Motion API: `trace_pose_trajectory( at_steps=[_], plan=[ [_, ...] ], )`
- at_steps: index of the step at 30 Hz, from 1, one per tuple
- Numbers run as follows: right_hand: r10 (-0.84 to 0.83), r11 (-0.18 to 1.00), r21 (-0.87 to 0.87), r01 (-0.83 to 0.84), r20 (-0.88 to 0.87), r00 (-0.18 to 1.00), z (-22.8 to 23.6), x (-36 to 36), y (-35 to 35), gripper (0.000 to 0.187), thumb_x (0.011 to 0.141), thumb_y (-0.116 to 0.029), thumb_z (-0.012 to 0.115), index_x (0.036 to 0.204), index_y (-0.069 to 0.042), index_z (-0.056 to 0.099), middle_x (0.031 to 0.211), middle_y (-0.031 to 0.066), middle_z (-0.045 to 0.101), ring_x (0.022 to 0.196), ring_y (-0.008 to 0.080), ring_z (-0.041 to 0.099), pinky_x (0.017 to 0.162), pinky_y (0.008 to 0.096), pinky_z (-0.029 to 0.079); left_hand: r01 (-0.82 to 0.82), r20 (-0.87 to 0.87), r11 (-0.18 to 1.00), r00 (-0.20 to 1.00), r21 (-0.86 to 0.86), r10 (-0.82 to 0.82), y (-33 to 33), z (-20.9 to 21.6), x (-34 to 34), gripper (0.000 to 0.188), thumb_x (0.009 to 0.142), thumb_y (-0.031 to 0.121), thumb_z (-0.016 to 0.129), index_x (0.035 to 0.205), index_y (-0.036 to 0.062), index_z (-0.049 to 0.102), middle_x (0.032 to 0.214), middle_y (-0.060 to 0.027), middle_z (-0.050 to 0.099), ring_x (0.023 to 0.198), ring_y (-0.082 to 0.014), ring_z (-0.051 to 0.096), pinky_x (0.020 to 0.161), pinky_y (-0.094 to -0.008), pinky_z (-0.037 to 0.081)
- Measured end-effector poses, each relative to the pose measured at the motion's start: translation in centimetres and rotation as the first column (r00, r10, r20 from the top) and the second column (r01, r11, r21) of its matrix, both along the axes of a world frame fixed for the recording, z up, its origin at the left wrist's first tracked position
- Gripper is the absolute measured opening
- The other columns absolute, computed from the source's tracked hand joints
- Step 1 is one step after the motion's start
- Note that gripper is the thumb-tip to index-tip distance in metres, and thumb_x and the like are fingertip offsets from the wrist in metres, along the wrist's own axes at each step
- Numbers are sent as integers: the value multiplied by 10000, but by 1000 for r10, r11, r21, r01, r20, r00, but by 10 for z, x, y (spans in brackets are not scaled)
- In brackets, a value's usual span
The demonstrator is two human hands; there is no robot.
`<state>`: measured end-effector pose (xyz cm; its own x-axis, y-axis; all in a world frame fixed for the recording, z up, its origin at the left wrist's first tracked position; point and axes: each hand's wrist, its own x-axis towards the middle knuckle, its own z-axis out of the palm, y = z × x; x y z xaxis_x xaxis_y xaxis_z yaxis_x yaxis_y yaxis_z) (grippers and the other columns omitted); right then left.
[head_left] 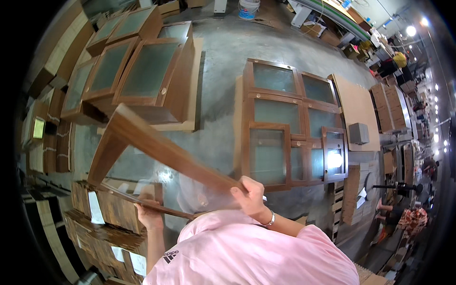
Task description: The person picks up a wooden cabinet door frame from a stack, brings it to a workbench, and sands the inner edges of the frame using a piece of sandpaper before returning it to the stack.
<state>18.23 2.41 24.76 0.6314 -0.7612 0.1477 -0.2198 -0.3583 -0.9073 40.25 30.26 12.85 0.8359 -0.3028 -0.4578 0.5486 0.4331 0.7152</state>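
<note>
Close in front of my chest I hold a cabinet door with a brown wooden frame and what looks like a clear glass pane. It is tilted, one corner raised up and away to the left. My right hand is closed around the near right end of its upper rail. At the lower rail, my left hand grips the edge, its fingers partly hidden by the frame. Ahead to the right, several similar glazed doors lie side by side, some overlapping.
Glass-fronted wooden cabinets stand on a board at the left. Stacked wooden panels with paper sheets are beside my left arm. A grey block sits on a brown board at right. A white bucket stands far ahead. People work at far right.
</note>
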Motion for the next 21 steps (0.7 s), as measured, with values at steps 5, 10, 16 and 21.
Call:
trace_pose_trajectory(
  at_steps=[5,10,16,21],
  plan=[
    [-167,982,102,161,61,984,-19,29,-67,390,810,-300,675,663,-1,472,560,117,394,507,190,357,472,315,327,76,-15,996,997,38,-76,-114,35,64,403,955,479,408,893,110,558,762,-78,594,746,-252,564,711,-384,451],
    [-196,980,59,189,151,969,-42,78,-179,406,809,-298,665,642,-1,445,563,126,374,517,207,313,471,324,317,116,101,993,988,-1,-116,-235,19,133,399,958,469,407,893,106,559,777,-75,594,759,-242,567,723,-365,446],
    [-312,942,-121,314,37,949,7,136,-338,423,807,-332,656,634,-2,455,565,157,383,491,260,341,469,349,326,246,44,966,969,-77,-243,-398,47,178,395,961,474,391,949,116,556,796,-104,622,780,-262,594,742,-376,457],
    [-401,897,-169,409,78,913,36,163,-443,328,761,-230,677,627,3,490,558,160,420,482,268,377,468,346,341,299,9,946,954,-128,-300,-516,57,211,420,960,488,382,1002,101,541,825,-119,622,813,-268,591,796,-389,452]
  ],
)
